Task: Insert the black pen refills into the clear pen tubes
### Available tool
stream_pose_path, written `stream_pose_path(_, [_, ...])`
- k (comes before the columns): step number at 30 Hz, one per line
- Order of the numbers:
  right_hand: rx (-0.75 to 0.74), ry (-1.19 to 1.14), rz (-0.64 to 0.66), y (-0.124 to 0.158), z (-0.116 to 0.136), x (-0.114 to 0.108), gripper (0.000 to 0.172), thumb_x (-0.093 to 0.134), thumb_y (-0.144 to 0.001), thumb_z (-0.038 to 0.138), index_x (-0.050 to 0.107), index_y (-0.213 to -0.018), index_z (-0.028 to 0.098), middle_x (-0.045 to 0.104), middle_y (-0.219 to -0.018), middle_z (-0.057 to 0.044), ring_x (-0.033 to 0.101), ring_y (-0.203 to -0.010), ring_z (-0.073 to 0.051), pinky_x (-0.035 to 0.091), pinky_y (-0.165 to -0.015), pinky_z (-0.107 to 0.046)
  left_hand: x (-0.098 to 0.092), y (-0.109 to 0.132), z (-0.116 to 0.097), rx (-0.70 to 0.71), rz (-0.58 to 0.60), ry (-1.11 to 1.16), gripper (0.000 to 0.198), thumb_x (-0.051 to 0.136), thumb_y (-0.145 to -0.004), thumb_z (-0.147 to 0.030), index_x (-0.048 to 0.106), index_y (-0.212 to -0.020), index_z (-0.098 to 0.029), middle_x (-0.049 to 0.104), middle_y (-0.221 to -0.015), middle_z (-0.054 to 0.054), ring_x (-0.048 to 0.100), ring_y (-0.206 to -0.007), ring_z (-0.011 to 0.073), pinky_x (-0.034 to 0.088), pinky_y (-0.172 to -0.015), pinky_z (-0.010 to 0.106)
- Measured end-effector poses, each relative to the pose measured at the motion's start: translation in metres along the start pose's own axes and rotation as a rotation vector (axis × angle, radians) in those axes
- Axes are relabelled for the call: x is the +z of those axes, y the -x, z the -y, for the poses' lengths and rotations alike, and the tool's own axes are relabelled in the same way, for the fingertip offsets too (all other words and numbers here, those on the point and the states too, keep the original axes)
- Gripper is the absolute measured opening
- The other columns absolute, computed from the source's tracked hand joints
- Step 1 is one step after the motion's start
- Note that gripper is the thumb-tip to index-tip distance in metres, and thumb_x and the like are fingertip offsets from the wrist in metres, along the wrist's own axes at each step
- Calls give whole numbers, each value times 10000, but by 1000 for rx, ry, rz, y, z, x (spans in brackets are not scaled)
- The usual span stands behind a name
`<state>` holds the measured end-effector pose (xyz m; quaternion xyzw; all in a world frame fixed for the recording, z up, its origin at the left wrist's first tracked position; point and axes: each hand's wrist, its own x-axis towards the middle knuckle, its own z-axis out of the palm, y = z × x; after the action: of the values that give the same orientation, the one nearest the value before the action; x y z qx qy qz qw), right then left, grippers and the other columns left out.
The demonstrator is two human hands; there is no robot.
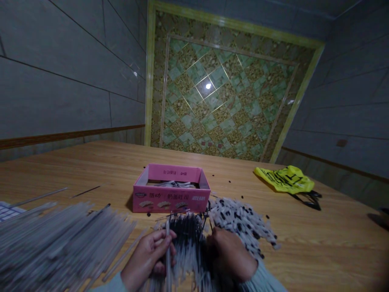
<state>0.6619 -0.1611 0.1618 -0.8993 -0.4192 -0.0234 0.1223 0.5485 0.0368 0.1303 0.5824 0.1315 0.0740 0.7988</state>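
Note:
My left hand [152, 249] is closed around a thin translucent tube [168, 255], which stands nearly upright between thumb and fingers. To its right, my right hand [229, 251] is curled shut with the fingertips turned down and mostly hidden; what it grips I cannot make out. Between the hands lies a bundle of thin sticks with dark tips [185, 227], pale toward the near side. A heap of short white and black pieces [240, 217] spreads just beyond my right hand. Left of my left hand lies a wide pile of long translucent tubes [67, 243].
Behind the bundle stands an open pink box [172, 200] with pale sticks inside. A yellow bag [284, 179] with black lettering and black straps lies at the back right. Small black bits are scattered on the wooden table [328, 227]. A checked cloth [10, 211] shows at the left edge.

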Motion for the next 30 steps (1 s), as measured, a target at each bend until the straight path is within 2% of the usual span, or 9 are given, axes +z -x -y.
stream_pose_path(2, [10,21,-13,-2,2,0,248,517,-503,30,680,-592,193,673,-694,-53,608,-638,-202,314,-509,-238,1,2,-3,3,-53,66,324,659,-684,-399,562,-871,-152,617,-587,4,585,-485,121,356,-358,162])
stream_pose_path(4, [27,-75,-80,-6,4,1,226,525,-559,49,675,-645,195,669,-721,-43,601,-681,-199,346,-554,-240,0,2,-5,-1,-120,160,292,651,-707,-362,568,-886,-147,632,-617,8,602,-523,118,416,-411,174])
stream_pose_path(7, [40,-447,-226,-13,16,2,129,564,-660,125,647,-737,185,639,-730,-24,570,-706,-177,382,-620,-244,-5,-1,-7,-26,-215,329,209,639,-738,-257,574,-887,-125,656,-653,30,631,-579,125,476,-475,190])
stream_pose_path(8, [23,-613,-232,-14,23,2,70,584,-684,170,628,-739,175,617,-698,-17,557,-683,-166,386,-611,-239,-6,-3,-7,-33,-254,390,165,629,-746,-205,576,-874,-116,662,-654,39,638,-586,127,494,-500,198])
stream_pose_path(9, [0,-780,-191,-15,30,3,70,605,-701,231,603,-733,168,591,-658,-7,542,-638,-152,386,-576,-228,-8,-5,-7,-36,-299,447,114,609,-757,-155,578,-857,-108,667,-654,47,643,-585,127,510,-523,204])
stream_pose_path(11, [-30,-1104,-13,-14,44,6,224,641,-702,366,542,-741,169,538,-585,19,491,-505,-114,364,-460,-197,-10,-7,-9,-41,-366,551,33,552,-785,-93,579,-803,-99,674,-641,61,647,-565,122,526,-541,203])
stream_pose_path(14, [-37,-1400,250,-10,59,11,393,693,-647,483,486,-776,175,495,-522,54,410,-378,-61,297,-358,-154,-11,-6,-15,-32,-397,662,112,513,-803,-70,579,-725,-115,675,-619,53,653,-556,119,530,-536,186])
stream_pose_path(21, [-46,-1461,475,-7,63,20,433,805,-548,408,488,-699,155,444,-482,83,293,-391,-11,167,-370,-136,-15,-5,-19,-13,-358,692,155,525,-801,-87,597,-688,-165,666,-599,19,651,-547,114,509,-503,170])
stream_pose_path(30, [-44,-1479,526,-10,59,29,434,794,-571,419,480,-718,158,439,-476,92,297,-370,-10,180,-368,-139,-17,-7,-13,18,-377,600,49,591,-761,-109,575,-770,-154,676,-616,19,670,-617,144,525,-562,202])
